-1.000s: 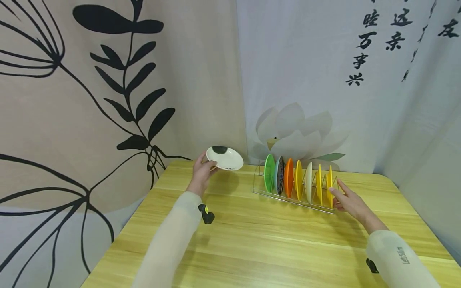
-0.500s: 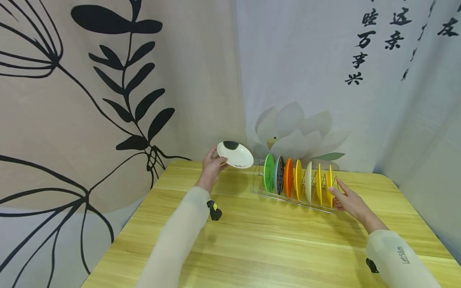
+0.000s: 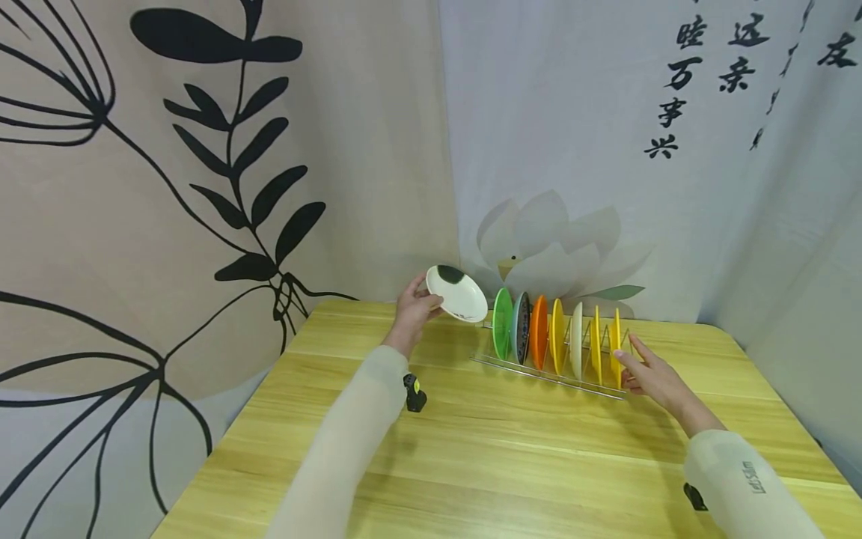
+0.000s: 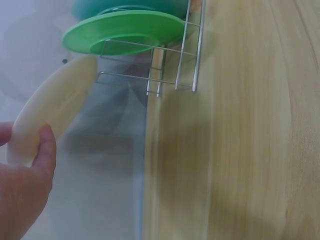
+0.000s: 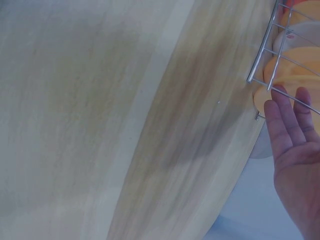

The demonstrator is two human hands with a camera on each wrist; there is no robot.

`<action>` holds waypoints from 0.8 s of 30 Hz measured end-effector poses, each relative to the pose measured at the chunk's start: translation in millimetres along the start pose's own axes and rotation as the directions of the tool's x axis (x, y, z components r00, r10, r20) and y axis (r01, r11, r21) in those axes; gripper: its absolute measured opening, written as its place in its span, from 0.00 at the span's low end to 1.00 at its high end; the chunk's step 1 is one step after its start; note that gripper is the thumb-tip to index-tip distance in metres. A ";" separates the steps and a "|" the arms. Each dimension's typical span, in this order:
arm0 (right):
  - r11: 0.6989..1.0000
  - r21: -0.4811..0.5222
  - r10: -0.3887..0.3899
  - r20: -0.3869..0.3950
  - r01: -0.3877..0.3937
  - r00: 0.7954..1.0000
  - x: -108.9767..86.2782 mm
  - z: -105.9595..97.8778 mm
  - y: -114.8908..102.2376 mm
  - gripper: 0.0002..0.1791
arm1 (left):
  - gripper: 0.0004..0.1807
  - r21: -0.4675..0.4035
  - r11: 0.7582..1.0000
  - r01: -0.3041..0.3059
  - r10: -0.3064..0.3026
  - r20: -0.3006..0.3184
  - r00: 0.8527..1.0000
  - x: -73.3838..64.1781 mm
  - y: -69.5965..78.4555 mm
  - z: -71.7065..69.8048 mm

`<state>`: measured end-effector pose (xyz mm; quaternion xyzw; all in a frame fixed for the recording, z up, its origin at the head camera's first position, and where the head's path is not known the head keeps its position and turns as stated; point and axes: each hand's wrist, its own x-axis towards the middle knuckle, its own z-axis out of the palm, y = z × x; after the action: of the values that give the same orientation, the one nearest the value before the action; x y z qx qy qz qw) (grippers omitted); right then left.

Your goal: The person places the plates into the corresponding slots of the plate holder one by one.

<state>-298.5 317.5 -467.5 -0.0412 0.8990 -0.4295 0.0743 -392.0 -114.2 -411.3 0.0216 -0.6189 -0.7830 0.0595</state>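
Note:
A white plate (image 3: pixel 458 293) with a dark green patch on its rim is pinched at its left edge by my left hand (image 3: pixel 414 311), thumb over the face. It is tilted in the air just left of the wire dish rack (image 3: pixel 548 378). Its far edge comes close to the green plate (image 4: pixel 125 32) in the left wrist view. My right hand (image 3: pixel 652 378) is at the rack's right end. In the right wrist view, its fairly straight fingers (image 5: pixel 279 127) touch the end wire beside a yellow plate (image 3: pixel 616 348).
Upright in the rack stand several plates, among them a dark patterned plate (image 3: pixel 523 329), an orange plate (image 3: pixel 539 333) and a cream plate (image 3: pixel 577 340). The rack sits near the back edge of the wooden table (image 3: pixel 512 449). A printed curtain (image 3: pixel 377 150) hangs behind.
My left hand has carried the white plate rightward toward the rack, and the plate has tipped more steeply. My right hand has stayed at the rack's right end.

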 end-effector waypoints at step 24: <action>1.000 -0.001 -0.005 -0.008 0.005 1.000 1.6 0.7 1.3 0.47 | 0.39 0.100 0.995 0.021 -0.036 0.156 0.987 5.2 -3.1 20.3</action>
<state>-299.9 317.6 -469.1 -0.0416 0.8994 -0.4295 0.0695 -399.6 -94.5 -409.3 -0.0287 -0.6588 -0.7518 -0.0021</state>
